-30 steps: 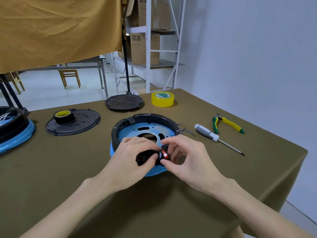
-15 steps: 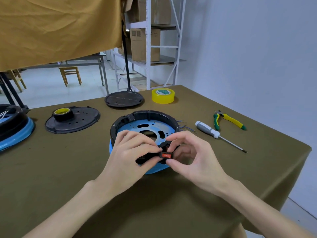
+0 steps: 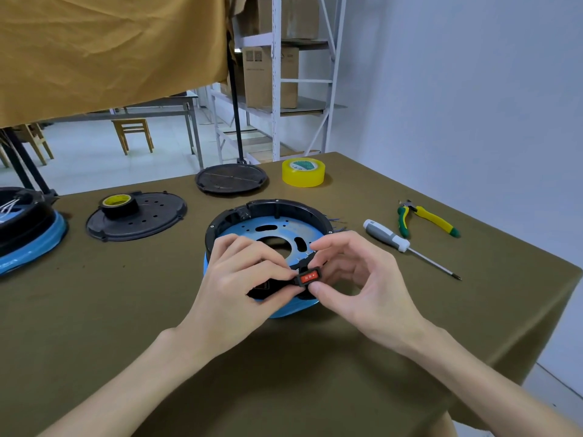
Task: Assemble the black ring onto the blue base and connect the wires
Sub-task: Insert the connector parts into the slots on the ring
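Pinching a small red switch (image 3: 308, 276) between thumb and fingertips, the right hand (image 3: 362, 279) held it at the near rim of the black ring (image 3: 271, 207), its other fingers curled loosely above. The left hand (image 3: 239, 279) rested on the same near edge, fingers curled round the ring's rim and a black part just left of the switch, thumb tip touching the switch housing. The ring sat on the blue base (image 3: 284, 230), which lay near the middle of the olive-covered worktop (image 3: 126, 310). Thin wires (image 3: 336, 220) stuck out at the ring's far right side. To the right lay a screwdriver (image 3: 388, 236) and pliers (image 3: 426, 217), well apart from the hands; a yellow tape roll (image 3: 303, 172) stood behind the ring.
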A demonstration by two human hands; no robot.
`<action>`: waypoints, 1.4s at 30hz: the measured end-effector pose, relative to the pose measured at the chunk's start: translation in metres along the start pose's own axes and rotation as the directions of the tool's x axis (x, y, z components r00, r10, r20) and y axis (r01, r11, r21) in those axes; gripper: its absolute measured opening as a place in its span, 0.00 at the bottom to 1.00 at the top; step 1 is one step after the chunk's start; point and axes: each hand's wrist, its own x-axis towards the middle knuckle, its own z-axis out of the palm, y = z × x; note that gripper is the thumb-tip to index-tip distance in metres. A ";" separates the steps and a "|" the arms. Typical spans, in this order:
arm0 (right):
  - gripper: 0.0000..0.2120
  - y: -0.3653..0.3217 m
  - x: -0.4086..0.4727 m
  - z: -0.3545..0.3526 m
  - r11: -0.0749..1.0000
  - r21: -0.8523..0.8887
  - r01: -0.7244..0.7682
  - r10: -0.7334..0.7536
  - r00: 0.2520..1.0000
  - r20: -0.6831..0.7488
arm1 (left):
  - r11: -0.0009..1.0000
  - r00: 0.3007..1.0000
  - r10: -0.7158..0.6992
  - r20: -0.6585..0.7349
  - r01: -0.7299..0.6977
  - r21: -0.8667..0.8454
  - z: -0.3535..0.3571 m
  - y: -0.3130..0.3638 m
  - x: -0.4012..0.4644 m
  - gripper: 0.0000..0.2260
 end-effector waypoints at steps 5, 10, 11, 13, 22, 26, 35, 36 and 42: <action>0.18 -0.001 0.000 0.003 0.994 0.096 -0.051 0.052 0.999 -0.002 | 0.999 0.999 0.020 -0.042 -0.018 0.051 -0.001 0.001 0.001 0.09; 0.16 0.004 0.002 0.009 0.974 0.133 -0.184 0.195 0.978 -0.074 | 0.988 0.997 0.071 -0.042 -0.064 0.143 0.000 0.005 -0.001 0.08; 0.15 0.005 0.003 0.008 0.963 0.133 -0.233 0.242 0.969 -0.055 | 0.985 0.996 0.081 -0.033 -0.075 0.156 0.000 0.005 -0.001 0.08; 0.11 0.006 0.003 0.003 0.939 0.145 -0.313 0.316 0.949 -0.001 | 0.982 0.996 0.089 -0.013 -0.086 0.167 0.001 0.005 -0.002 0.06; 0.08 0.012 -0.007 -0.013 0.903 0.214 -0.372 0.351 0.927 0.132 | 0.986 0.989 0.125 0.073 -0.132 0.099 0.009 0.004 -0.011 0.04; 0.09 0.013 -0.010 -0.015 0.910 0.155 -0.386 0.361 0.917 0.168 | 0.988 0.987 0.125 0.097 -0.133 0.076 0.012 0.003 -0.015 0.04; 0.08 0.019 -0.014 -0.022 0.895 0.147 -0.421 0.408 0.906 0.111 | 0.977 0.973 -0.129 0.189 0.092 0.195 0.009 0.001 -0.010 0.20; 0.08 0.020 -0.014 -0.023 0.894 0.149 -0.423 0.411 0.906 0.101 | 0.968 0.959 -0.179 0.218 0.132 0.213 0.008 0.000 -0.009 0.21; 0.08 0.022 -0.013 -0.022 0.904 0.144 -0.402 0.396 0.916 0.070 | 0.960 0.941 -0.262 0.212 0.231 0.159 0.005 -0.009 -0.007 0.16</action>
